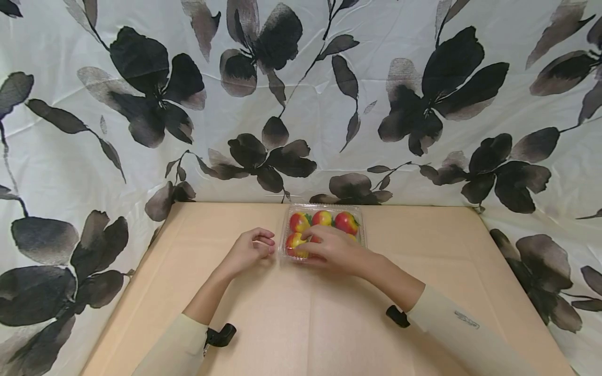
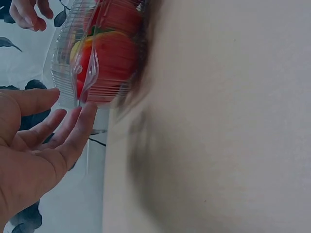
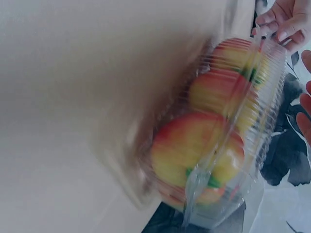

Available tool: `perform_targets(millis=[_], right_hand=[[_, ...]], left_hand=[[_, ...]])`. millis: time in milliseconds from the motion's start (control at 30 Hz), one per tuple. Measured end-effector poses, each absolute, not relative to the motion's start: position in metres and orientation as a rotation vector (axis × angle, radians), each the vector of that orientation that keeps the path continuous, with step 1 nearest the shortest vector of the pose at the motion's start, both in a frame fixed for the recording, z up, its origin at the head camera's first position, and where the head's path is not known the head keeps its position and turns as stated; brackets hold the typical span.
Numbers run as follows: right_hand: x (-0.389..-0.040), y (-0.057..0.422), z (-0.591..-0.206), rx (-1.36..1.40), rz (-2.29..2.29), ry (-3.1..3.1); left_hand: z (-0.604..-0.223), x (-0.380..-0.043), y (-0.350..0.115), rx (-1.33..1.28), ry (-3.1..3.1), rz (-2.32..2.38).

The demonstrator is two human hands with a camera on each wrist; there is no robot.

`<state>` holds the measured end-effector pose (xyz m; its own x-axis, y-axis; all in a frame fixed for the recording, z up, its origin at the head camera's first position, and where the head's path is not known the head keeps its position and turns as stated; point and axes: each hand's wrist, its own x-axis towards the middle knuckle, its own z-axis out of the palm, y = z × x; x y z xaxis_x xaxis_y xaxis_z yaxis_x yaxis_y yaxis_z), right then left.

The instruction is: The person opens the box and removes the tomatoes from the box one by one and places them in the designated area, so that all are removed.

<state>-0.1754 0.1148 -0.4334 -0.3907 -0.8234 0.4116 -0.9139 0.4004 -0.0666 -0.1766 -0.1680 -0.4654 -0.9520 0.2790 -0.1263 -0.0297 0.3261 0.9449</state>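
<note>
A clear plastic clamshell box (image 1: 284, 230), its lid closed, stands at the table's far edge. Inside it lie several red-and-yellow fruits (image 1: 346, 222) with green leaves. My left hand (image 1: 251, 249) is by the box's left side, fingers loosely bent; the left wrist view shows its fingertips (image 2: 90, 110) right at the box's corner. Over the front right part of the lid reaches my right hand (image 1: 336, 250), hiding some of the fruit. In the right wrist view only the tips of its fingers (image 3: 305, 103) show, spread beside the lid and gripping nothing.
A tan covering lies over the table (image 1: 301, 318). Behind and around it hangs a white cloth (image 1: 329, 104) with dark flowers. Each wrist carries a small black camera, one on the left (image 1: 221, 335) and one on the right (image 1: 397, 316).
</note>
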Motion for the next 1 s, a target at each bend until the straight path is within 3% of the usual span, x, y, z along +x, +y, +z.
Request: perform_targets(millis=[1000], right_hand=[[-0.163,0.198,-0.428,1.298,0.59,-2.517]], left_hand=[[-0.419,-0.168,-0.145,0.566,2.69,1.431]])
